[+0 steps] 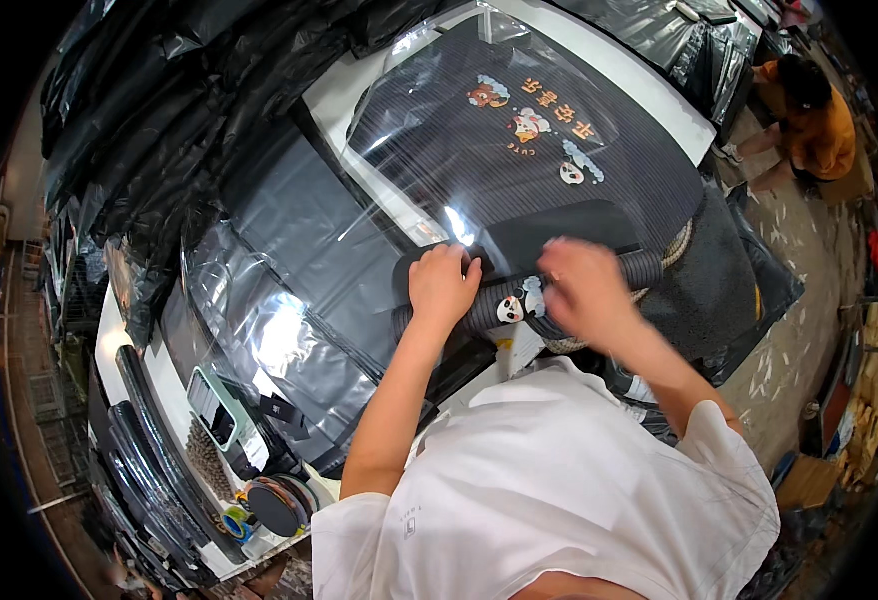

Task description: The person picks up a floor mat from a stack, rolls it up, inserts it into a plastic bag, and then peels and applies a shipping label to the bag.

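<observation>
A dark grey ribbed mat (424, 130) with cartoon animal prints lies on the table in front of me. Its near edge is curled into a roll (484, 312), where a panda print shows. My left hand (444, 285) is closed over the left part of this roll, its thumb to the right. At the roll's right part is my right hand (589, 290), smeared by motion, so its finger pose is unclear. Clear plastic film (399, 95) covers part of the mat's far left side. The mat's smooth dark underside (559, 235) shows just beyond the roll.
Black plastic sheeting (159, 120) is heaped at the far left. Wrapped flat dark packages (299, 210) lie left of the mat. A phone in a pale green case (217, 408), tape rolls (277, 508) and wrapped tubes (149, 460) are nearer left. A person in orange (824, 135) crouches at the far right.
</observation>
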`<state>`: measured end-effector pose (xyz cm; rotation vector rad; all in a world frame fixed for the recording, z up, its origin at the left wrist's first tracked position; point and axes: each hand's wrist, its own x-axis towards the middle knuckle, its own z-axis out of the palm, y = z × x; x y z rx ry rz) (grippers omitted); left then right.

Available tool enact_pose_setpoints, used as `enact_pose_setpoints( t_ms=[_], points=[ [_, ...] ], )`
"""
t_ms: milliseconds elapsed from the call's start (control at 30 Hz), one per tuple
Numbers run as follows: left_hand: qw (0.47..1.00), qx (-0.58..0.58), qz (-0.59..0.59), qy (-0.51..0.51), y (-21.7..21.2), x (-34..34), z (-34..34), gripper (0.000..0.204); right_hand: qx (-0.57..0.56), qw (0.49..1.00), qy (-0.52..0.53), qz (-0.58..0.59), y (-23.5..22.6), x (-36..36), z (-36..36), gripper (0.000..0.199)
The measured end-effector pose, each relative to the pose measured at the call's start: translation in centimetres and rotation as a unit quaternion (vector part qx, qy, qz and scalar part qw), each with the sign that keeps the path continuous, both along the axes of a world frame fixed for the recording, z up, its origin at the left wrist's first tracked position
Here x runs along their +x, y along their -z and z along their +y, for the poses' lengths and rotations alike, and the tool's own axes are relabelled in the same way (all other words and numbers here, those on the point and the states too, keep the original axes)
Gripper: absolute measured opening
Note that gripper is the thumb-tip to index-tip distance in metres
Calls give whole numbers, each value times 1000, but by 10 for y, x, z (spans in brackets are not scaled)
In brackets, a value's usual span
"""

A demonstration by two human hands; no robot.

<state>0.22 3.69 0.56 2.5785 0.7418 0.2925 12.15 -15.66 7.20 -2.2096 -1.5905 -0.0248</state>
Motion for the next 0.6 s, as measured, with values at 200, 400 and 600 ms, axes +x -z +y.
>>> enact_pose_setpoints(
  t_ms=[200,400,600],
  points=[
    [984,24,-153,85,-23,-7,-26,15,-22,994,-45,-94,48,7,43,35],
    [971,211,-48,104,3,7,-26,68,11,997,-75,-24,24,40,76,33],
    [968,201,-53,143,-22,48,13,29,-158,979,-53,-116,21,63,79,82]
  ],
)
